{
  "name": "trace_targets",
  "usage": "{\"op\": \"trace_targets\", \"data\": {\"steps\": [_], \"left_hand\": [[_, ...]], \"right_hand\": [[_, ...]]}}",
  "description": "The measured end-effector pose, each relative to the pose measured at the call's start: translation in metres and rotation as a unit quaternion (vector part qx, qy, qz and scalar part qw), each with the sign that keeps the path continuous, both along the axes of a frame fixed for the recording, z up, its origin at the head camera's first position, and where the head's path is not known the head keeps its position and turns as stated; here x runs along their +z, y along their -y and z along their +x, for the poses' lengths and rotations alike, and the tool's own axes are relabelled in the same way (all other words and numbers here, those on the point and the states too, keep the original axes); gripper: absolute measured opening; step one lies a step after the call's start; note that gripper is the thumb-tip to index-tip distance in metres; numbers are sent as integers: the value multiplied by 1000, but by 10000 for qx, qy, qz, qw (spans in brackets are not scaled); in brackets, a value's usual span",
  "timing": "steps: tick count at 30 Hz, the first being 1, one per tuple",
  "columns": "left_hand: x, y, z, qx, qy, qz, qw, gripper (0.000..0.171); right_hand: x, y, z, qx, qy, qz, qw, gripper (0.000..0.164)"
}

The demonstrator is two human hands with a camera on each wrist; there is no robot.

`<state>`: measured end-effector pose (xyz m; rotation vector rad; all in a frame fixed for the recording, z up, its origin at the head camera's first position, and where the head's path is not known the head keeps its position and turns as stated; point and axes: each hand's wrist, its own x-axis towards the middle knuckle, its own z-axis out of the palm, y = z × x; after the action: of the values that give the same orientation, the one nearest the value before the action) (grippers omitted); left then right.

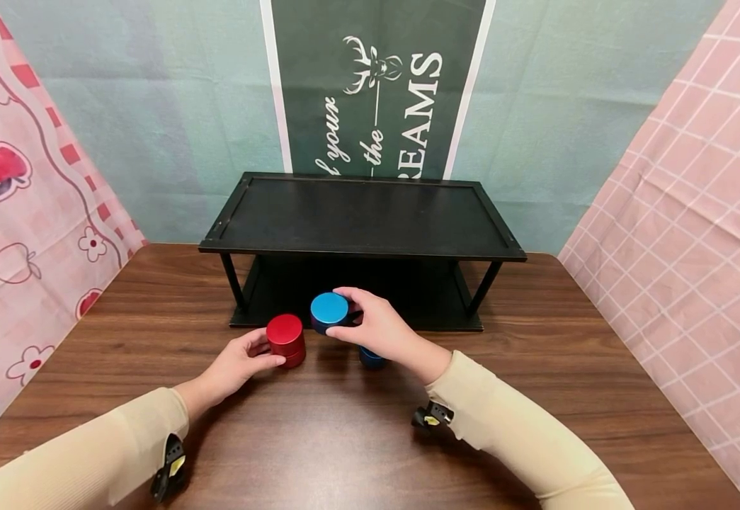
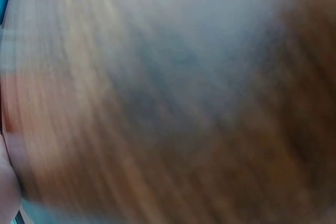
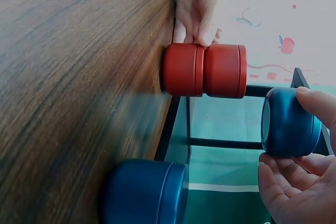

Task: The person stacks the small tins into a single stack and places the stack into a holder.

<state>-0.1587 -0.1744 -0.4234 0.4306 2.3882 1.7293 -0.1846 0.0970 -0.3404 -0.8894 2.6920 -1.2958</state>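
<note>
Two small red tins stand stacked on the wooden table, the upper red tin point(image 1: 285, 329) resting on the lower red tin point(image 3: 181, 69). My left hand point(image 1: 234, 367) holds the stack from the left, thumb in front and fingers behind. To its right, my right hand point(image 1: 379, 327) grips a blue tin point(image 1: 329, 309) between thumb and fingers, raised above the table. Beneath the right hand, partly hidden by it, a second blue tin point(image 1: 372, 359) sits on the table. The left wrist view shows mostly blurred wood, with a sliver of hand point(image 2: 8, 190) at its left edge.
Just behind the tins stands a black two-tier rack point(image 1: 363, 219), its lower shelf point(image 1: 408, 294) close to the hands. Patterned cloths hang left and right of the table point(image 1: 344, 446), and a green banner cloth point(image 1: 319, 64) hangs at the back.
</note>
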Motion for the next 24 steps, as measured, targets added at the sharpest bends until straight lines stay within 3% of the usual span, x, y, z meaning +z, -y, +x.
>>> {"op": "trace_targets", "data": {"steps": [24], "left_hand": [[0,0,-1,-66,-16,52,10000,52]], "right_hand": [[1,44,-4,363,-43,314,9988,63]]}}
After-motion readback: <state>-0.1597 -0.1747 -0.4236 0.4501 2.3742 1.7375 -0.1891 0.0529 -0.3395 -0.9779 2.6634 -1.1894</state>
